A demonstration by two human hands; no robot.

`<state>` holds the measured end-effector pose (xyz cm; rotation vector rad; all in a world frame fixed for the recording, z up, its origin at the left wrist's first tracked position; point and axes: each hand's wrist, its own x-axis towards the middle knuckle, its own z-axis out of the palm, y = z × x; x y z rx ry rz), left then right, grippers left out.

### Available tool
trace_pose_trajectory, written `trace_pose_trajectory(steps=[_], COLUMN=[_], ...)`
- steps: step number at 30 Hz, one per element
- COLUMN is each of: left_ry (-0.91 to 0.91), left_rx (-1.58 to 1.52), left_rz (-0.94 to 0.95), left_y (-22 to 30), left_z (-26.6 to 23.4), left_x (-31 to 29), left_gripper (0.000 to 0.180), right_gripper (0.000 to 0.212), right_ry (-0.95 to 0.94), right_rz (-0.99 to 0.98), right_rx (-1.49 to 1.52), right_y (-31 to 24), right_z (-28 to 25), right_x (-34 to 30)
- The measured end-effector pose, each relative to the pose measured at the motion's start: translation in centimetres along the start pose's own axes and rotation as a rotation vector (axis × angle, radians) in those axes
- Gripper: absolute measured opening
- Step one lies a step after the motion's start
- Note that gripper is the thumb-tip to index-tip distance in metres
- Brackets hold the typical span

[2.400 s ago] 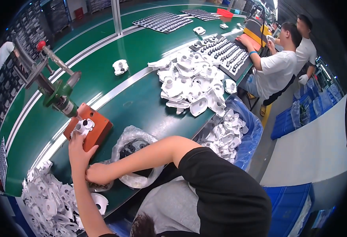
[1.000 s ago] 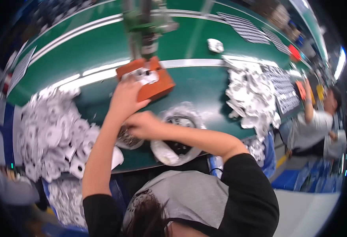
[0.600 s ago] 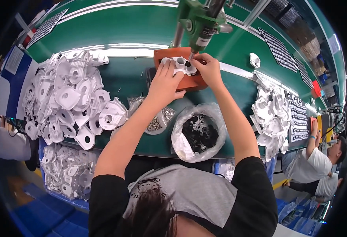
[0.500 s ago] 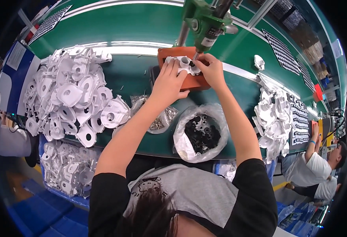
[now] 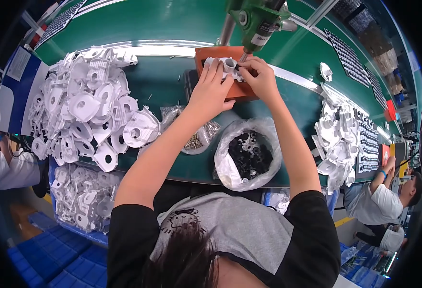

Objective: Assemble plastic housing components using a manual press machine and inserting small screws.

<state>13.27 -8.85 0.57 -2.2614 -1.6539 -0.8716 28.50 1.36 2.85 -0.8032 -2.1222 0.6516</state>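
A white plastic part (image 5: 229, 65) with a round collar lies in an orange fixture (image 5: 244, 92) under a green press (image 5: 256, 26). My left hand (image 5: 211, 91) lies over the part's left side, fingers bent onto it and thumb out to the side, holding it in the fixture. My right hand (image 5: 260, 79) is closed in a pinch at the part's right side, just below the press's metal rod. Something small and dark shows by its fingertips. Whether that is in the pinch or seated in the part, I cannot tell.
A heap of white plastic housings (image 5: 84, 103) covers the bench's left; more white parts (image 5: 336, 139) lie at right, beside rows of black pieces (image 5: 368, 144). Nearer me are a bag of metal pins (image 5: 194, 141) and a bag of black parts (image 5: 252, 156). A co-worker (image 5: 372, 204) is at far right.
The whole view has shifted a little, so the bench and press appear slightly higher and farther right. Both hands stay at the white part, the right fingers still pinched beside the rod.
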Motion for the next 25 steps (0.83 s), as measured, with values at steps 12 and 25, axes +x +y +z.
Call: trace_pose_trajectory(steps=[12,25], left_ry=[-0.019,-0.016], left_rx=[-0.003,0.042], left_rz=[0.002,-0.016], left_y=[0.0,1.3], left_z=[0.1,0.6], left_x=[0.2,1.4], left_gripper=[0.066,0.06], right_gripper=[0.02,0.047], right_ry=[0.082,0.255], right_rz=[-0.235,-0.361], right_rx=[-0.322,-0.305], right_y=[0.0,6.4], right_z=[0.9,-16.0], right_x=[-1.5,12.3])
